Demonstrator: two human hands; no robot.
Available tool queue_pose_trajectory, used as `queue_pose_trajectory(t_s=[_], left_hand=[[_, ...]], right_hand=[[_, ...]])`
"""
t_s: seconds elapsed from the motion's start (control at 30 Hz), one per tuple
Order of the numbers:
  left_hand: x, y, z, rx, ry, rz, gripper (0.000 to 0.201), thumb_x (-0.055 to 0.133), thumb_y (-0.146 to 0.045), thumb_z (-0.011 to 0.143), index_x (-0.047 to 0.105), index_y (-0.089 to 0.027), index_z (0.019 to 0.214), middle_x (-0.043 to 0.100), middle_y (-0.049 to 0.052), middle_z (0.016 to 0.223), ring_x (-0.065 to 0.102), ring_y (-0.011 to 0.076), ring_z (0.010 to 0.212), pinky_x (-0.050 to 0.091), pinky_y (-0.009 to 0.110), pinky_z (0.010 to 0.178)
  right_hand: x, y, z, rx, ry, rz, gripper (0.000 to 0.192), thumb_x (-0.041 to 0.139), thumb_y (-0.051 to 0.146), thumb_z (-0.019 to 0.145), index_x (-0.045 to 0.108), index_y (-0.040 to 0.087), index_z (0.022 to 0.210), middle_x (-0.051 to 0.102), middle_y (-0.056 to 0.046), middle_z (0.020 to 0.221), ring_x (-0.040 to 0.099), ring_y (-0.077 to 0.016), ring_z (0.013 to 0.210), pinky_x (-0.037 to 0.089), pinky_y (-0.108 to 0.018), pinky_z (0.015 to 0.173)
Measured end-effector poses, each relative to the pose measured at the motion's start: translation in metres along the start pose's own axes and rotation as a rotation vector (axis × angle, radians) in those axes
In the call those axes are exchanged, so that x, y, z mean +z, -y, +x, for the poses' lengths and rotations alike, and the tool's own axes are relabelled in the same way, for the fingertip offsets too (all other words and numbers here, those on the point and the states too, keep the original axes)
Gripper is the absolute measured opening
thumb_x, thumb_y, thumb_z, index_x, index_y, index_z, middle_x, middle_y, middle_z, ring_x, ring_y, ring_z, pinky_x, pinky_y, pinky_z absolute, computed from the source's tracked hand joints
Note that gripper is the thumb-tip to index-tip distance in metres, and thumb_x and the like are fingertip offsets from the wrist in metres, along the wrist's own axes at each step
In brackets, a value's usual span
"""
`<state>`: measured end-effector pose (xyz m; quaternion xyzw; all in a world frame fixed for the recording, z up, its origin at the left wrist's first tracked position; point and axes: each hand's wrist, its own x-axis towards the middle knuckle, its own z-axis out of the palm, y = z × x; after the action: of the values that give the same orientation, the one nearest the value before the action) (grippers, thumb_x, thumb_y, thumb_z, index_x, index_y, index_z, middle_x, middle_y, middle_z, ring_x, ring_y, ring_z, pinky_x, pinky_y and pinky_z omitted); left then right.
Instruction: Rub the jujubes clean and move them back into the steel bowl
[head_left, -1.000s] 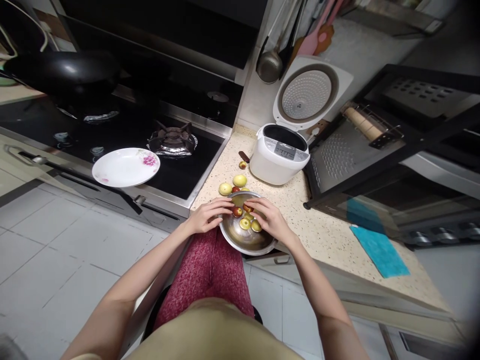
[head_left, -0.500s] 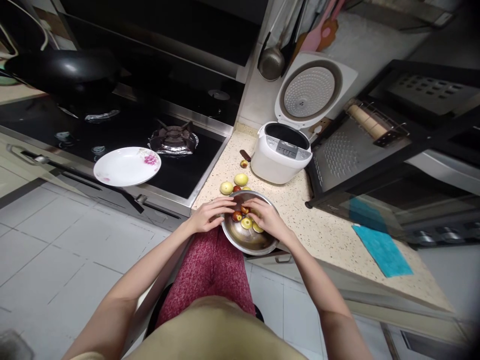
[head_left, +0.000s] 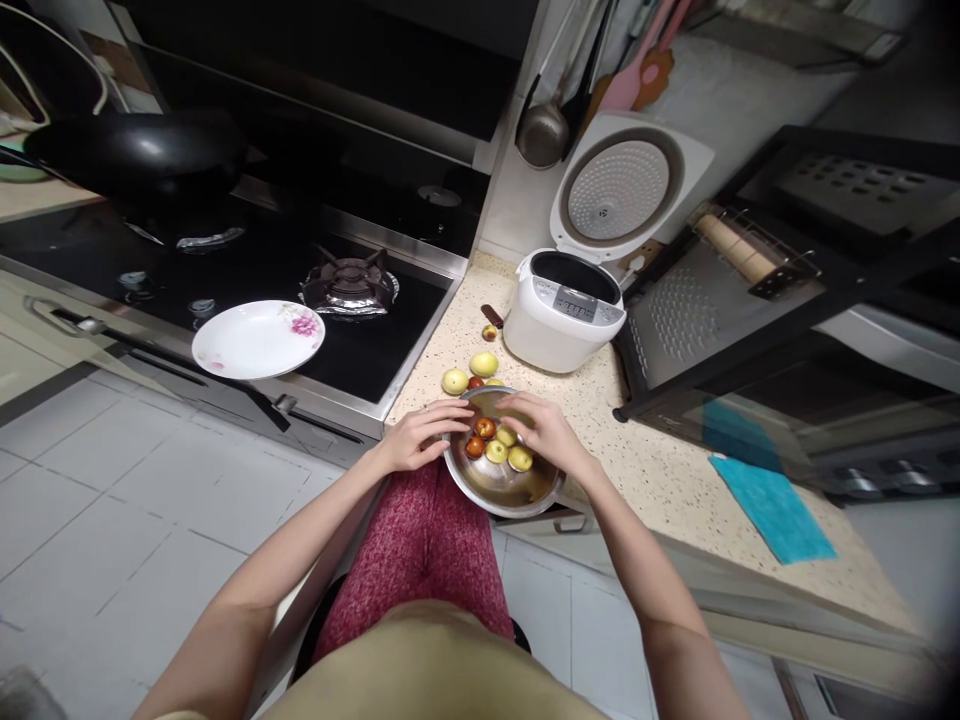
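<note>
**Fruit in a Metal Bowl, Two Hands at the Rim**

Far left: one black wok [head_left: 150, 160], on the hob [head_left: 420, 300]. Nearer: one white plate [head_left: 247, 340], pink-flowered, at the hob's near edge. Right of it, farther off: one burner [head_left: 351, 280], foil-lined.

Left hand [head_left: 416, 440]: at the bowl's left rim, fingers stretched out close together, thumb apart; whether they press the metal I cannot tell.

Loose, on the speckled desk [head_left: 637, 460] beyond the bowl: two pale fruits [head_left: 484, 364].

Metal bowl [head_left: 510, 490]: at the desk's near edge, before the person; contents, two red-brown fruits [head_left: 485, 428] at left, three yellow-green fruits [head_left: 496, 452] right of them.

Right hand [head_left: 551, 435]: over the bowl's right side, fingers bent, thumb spread from them.

Rice cooker [head_left: 559, 325]: white, lid raised, far side.

Far right: one blue cloth [head_left: 772, 510], flat on the desk.
</note>
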<state>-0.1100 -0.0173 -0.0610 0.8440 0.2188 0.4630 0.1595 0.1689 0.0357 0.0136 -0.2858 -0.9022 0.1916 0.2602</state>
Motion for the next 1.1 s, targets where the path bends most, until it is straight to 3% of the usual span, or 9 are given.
queue_pose_trajectory(t_s=[0.2,0.33,0.53,0.87,1.1], left_hand=[[0.001,0.001,0.000,0.001,-0.003,-0.025,0.038,0.045,-0.035,0.109,0.067,-0.017,0.135,0.065,0.017,0.145,0.055,0.0308,0.145,0.047,0.057,0.120],[0.002,0.003,-0.001,-0.002,0.000,-0.022,0.039,0.045,-0.036,0.109,0.066,-0.018,0.136,0.065,0.017,0.146,0.055,0.0309,0.145,0.047,0.056,0.120],[0.003,0.003,-0.002,0.000,-0.007,-0.017,0.038,0.046,-0.035,0.108,0.066,-0.018,0.135,0.065,0.016,0.145,0.055,0.0300,0.145,0.047,0.053,0.121],[0.003,0.002,-0.001,0.015,-0.019,-0.001,0.034,0.050,-0.032,0.106,0.065,-0.019,0.134,0.067,0.015,0.142,0.055,0.0303,0.145,0.050,0.053,0.119],[0.002,0.000,0.000,0.000,-0.010,-0.015,0.035,0.048,-0.032,0.107,0.066,-0.018,0.134,0.067,0.015,0.142,0.054,0.0306,0.146,0.050,0.053,0.119]], right_hand=[[-0.014,-0.036,0.041,-0.063,-0.187,-0.203,0.023,0.053,0.020,0.105,0.074,0.020,0.115,0.076,-0.011,0.113,0.073,-0.0268,0.105,0.061,-0.043,0.093],[-0.009,-0.077,0.080,-0.112,-0.048,-0.485,0.039,0.044,0.011,0.104,0.067,0.016,0.134,0.071,-0.018,0.133,0.067,-0.0306,0.123,0.057,-0.048,0.103],[0.009,-0.118,0.122,-0.191,0.133,-0.673,0.045,0.042,0.001,0.099,0.061,0.007,0.140,0.060,-0.024,0.150,0.057,-0.0320,0.141,0.046,-0.054,0.120],[0.035,-0.136,0.144,-0.166,0.094,-0.666,0.046,0.042,-0.005,0.095,0.064,0.006,0.134,0.071,-0.025,0.133,0.066,-0.0312,0.129,0.049,-0.055,0.118],[0.029,-0.128,0.134,-0.122,0.015,-0.570,0.036,0.049,0.002,0.098,0.068,0.012,0.126,0.072,-0.021,0.130,0.069,-0.0296,0.122,0.053,-0.050,0.112]])
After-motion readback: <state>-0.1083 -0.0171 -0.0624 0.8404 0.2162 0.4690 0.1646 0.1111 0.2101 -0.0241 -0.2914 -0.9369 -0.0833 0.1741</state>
